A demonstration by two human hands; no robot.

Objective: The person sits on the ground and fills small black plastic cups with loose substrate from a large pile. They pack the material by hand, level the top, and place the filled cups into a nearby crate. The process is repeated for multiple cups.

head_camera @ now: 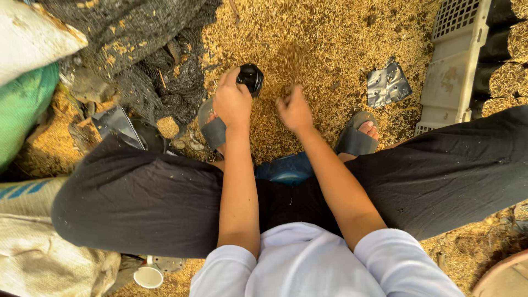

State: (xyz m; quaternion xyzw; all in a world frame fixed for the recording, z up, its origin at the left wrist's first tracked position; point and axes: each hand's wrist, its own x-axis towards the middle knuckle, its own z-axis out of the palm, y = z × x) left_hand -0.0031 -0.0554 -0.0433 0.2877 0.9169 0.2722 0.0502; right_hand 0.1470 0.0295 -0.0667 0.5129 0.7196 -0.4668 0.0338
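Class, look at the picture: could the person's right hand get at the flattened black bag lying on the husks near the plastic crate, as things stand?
Probably yes. The right hand is open and holds nothing, and only loose husks lie between it and the flattened black bag. The bag sits beyond the right foot, so the seated person might have to lean forward.

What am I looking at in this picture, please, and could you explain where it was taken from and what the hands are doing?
There is no machine here: a camera worn on a person's head looks straight down at their own lap and two bare hands. The person sits low, knees apart, feet in grey sandals. The ground is covered with golden rice husk. The left hand has its grip closed around a small black plastic bag. The right hand is loosely cupped just beside it, with husk falling near the fingers. To the right stands a pale plastic crate with filled black bags; dark netting lies at the upper left.
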